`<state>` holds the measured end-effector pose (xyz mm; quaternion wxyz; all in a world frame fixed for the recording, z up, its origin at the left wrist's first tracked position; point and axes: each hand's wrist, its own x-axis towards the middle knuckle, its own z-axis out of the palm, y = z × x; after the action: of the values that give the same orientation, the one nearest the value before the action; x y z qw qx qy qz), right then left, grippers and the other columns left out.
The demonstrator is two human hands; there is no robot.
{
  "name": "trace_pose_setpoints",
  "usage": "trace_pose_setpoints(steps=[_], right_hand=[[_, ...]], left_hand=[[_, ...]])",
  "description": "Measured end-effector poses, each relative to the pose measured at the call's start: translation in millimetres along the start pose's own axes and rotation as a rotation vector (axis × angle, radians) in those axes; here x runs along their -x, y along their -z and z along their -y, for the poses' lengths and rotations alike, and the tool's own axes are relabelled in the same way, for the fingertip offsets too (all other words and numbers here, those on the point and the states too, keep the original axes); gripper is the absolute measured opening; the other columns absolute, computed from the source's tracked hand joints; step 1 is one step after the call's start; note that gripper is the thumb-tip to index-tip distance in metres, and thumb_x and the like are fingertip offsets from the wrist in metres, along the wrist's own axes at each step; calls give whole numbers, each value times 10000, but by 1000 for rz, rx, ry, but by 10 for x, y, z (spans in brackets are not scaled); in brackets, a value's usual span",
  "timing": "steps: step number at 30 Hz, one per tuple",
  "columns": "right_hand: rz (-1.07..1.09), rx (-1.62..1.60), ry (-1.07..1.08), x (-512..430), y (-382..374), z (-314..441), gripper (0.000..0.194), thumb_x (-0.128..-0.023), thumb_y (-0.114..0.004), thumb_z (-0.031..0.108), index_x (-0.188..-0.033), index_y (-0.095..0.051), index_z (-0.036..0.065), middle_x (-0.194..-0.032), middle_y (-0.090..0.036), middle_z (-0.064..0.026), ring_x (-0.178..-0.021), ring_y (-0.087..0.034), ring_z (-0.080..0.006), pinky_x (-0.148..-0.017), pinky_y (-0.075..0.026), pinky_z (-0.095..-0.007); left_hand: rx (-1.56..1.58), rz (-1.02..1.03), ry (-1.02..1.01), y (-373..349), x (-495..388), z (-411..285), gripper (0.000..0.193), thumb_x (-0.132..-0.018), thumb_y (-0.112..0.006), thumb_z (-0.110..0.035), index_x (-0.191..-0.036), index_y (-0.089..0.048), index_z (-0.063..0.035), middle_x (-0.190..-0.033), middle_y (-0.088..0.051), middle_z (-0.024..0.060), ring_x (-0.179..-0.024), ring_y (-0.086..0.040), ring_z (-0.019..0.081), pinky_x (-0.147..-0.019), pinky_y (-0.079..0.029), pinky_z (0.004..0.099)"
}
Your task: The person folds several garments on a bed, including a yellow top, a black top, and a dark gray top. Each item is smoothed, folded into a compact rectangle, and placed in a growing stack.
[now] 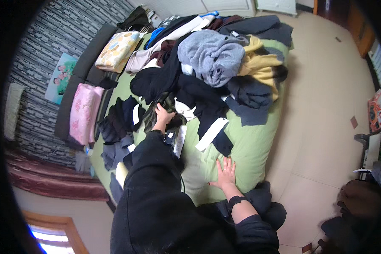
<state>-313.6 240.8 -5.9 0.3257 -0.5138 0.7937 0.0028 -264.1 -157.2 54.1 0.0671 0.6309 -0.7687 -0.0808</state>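
My left hand (163,115) reaches into the pile of clothes, thumb apart from the fingers, resting against a dark patterned garment (150,115). Some of its fingertips are hard to make out against the cloth. Beside it on the right lies a crumpled white cloth (184,109). Flat on the green bedsheet (250,152), my right hand (226,175) has its fingers spread and holds nothing. Just beyond it lies a black garment (223,144) with a long white strip (212,134) across it. A grey-white strip with lettering (180,141) is near my left forearm.
A grey fleece garment (211,57), a yellow garment (260,60) and dark clothes (250,95) are heaped across the bed. Folded pink bedding (84,112) and patterned bedding (117,50) sit by the headboard (79,76). Tiled floor (317,127) runs along the right.
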Motion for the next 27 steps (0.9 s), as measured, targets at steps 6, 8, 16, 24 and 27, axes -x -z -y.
trace_pose_setpoints(steps=[6,8,16,24,27], right_hand=[[-13,129,-61,-84,-92,70,1221,-561,-551,802,-1452,-17,160,-1492,71,-183,-1362,95,-387,-1061,60,-565],[-60,153,-82,-80,-85,100,1212,-578,-551,791,-1450,-3,152,-1491,79,-184,-1359,107,-391,-1064,60,-557],[-214,-543,22,-200,753,232,851,-787,-541,592,-1377,-297,30,-1398,-291,-257,-1295,-310,-363,-1057,-282,-406],[-970,-733,431,686,1861,1149,786,-756,-673,176,-1387,-211,93,-1248,-432,-178,-1163,-440,-281,-957,-366,-356],[-827,-786,177,1097,2141,1412,190,-822,-537,75,-1009,-535,47,-777,-567,-62,-729,-583,-174,-649,-472,-309]], left_hand=[[207,310,21,-63,-21,-22,557,-637,-654,-194,-1141,-468,-43,-785,-628,137,-674,-631,244,-616,-510,349],[509,418,-79,289,25,-1,277,-627,-631,-144,-857,-625,11,-723,-627,102,-641,-609,209,-602,-488,319],[1352,826,-388,2039,831,133,217,-620,-558,-68,-829,-594,-21,-740,-596,43,-630,-561,154,-610,-473,278],[1686,1480,-275,2753,1720,131,373,-673,-518,-174,-985,-593,17,-946,-646,153,-831,-624,297,-800,-505,433],[1761,1538,-318,2941,1944,155,389,-719,-539,-237,-1015,-602,7,-977,-650,153,-858,-630,292,-812,-504,433]])
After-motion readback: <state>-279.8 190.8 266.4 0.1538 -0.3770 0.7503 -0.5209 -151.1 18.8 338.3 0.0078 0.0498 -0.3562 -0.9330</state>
